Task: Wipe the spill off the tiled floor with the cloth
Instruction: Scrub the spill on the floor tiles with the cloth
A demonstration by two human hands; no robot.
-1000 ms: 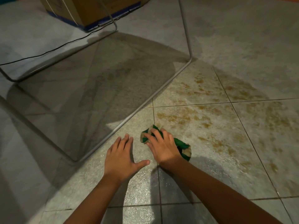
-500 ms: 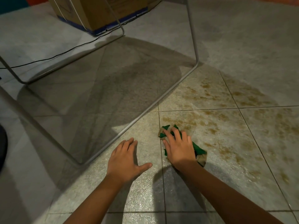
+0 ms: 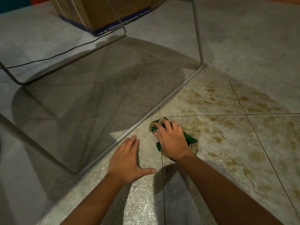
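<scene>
Pressing down on the cloth point(image 3: 190, 140), the right hand point(image 3: 172, 141) lies palm-down with its fingers spread over the top of the fabric. Its grip is apart: the fingers rest on the cloth and do not curl round it. The cloth is green with tan patches and is bunched under the palm. It lies on the tiled floor point(image 3: 243, 46) across a near-far grout line, just near of a left-right grout line, at the near-left edge of the spill point(image 3: 227, 127).

The spill is a brownish, blotchy film spreading right and far from the cloth over several tiles.

The left hand point(image 3: 128, 161) rests flat on the floor just left of the right hand and does not touch the cloth. Its grip is apart, with fingers straight and close together and thumb pointing right.

A metal tube frame point(image 3: 162, 108) runs along the floor just left of both hands. A cardboard box point(image 3: 97, 12) stands at the far left, with a black cable point(image 3: 48, 58) trailing beside it.
</scene>
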